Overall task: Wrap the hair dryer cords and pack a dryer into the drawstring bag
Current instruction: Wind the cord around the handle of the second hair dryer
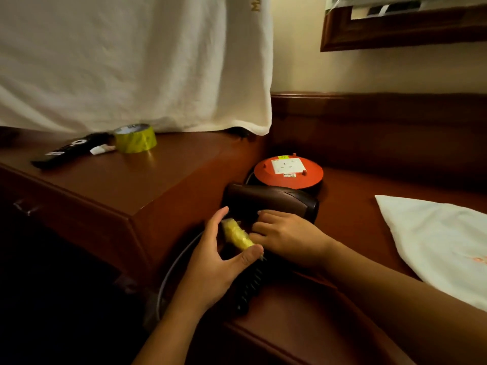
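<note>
A single head-worn view looks forward and down, close over a wooden desk (wide-angle, edges bowed) in a corner.

Dim, warm, yellowish indoor light, brightest on the white cloth and wall at top. Deep black shadow at lower left below the worktop. Faint sheen on the tape roll. Slightly soft throughout, grainy in the dark; straight edges bowed toward the corners.

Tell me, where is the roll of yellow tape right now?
The roll of yellow tape stands on the raised wooden cabinet top, upper left in the head view, beside the black remote and under the hanging white cloth.
</note>
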